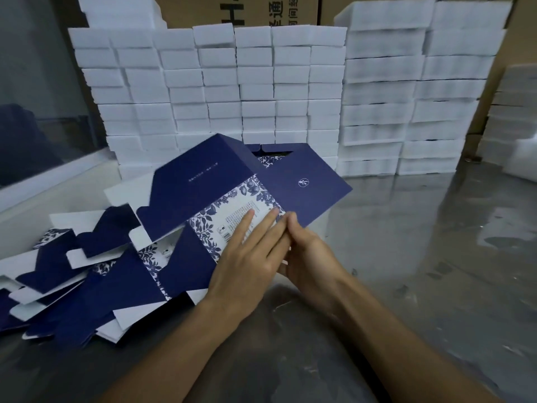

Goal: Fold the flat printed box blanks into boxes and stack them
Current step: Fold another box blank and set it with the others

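Grey bench [436,228] backed by white foam stacks [261,82]; navy blank [232,181] half-raised, left fingers [250,225] flat on its floral panel, right fingers [293,225] pinching the edge beside them; light, stiff, creasable card, best held beside the scores.

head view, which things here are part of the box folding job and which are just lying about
Part of the job:
- half-folded navy and floral printed card box blank, left hand pressing flat on it, right hand gripping its edge
- pile of flat navy printed blanks

Just lying about:
- stacked white foam blocks
- brown cardboard cartons behind
- glossy grey table
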Available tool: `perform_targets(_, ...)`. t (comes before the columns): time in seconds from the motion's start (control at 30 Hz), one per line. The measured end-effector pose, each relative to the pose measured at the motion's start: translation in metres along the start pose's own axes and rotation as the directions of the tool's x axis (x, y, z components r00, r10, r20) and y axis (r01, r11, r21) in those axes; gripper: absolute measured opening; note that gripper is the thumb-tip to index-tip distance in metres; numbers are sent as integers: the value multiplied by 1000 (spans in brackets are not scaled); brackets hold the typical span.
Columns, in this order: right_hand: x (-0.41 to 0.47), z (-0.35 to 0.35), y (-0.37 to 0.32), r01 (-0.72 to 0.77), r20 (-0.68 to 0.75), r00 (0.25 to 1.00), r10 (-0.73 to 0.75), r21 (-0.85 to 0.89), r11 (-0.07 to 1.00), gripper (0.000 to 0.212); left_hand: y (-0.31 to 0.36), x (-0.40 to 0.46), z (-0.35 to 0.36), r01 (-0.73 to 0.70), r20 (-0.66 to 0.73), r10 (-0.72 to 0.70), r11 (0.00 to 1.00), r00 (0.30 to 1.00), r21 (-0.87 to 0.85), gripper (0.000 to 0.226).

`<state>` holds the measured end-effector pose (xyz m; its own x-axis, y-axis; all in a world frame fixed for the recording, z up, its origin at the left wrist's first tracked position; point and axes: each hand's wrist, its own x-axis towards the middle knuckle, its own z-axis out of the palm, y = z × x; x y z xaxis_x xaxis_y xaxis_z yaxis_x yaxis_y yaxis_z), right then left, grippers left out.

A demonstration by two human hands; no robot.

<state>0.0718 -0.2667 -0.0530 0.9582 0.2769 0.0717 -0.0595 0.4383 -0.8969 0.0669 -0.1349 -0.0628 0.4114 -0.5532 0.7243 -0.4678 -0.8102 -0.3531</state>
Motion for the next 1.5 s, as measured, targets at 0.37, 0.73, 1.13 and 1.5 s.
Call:
perform_targets(0.37,14,-25,-11,101,-391,919,-56,96,990,32,-28,-8,-9,329,-23,-346,910,938,-254,41)
perform_targets(0.73,9,-58,-24,222,-718,683,-132,31,975,30,-62,-29,1,617,540,-474,779,696,-112,77)
perform_targets(1.13,15,-46,-15,194,-541,829,-137,49,980,22,-73,-39,14,688,554,-669,692,497,219,57)
perform_targets(1.5,12,-55,-16,151,-661,744,-102,17,988,18,-65,-23,-6,681,286,-647,731,707,-31,68)
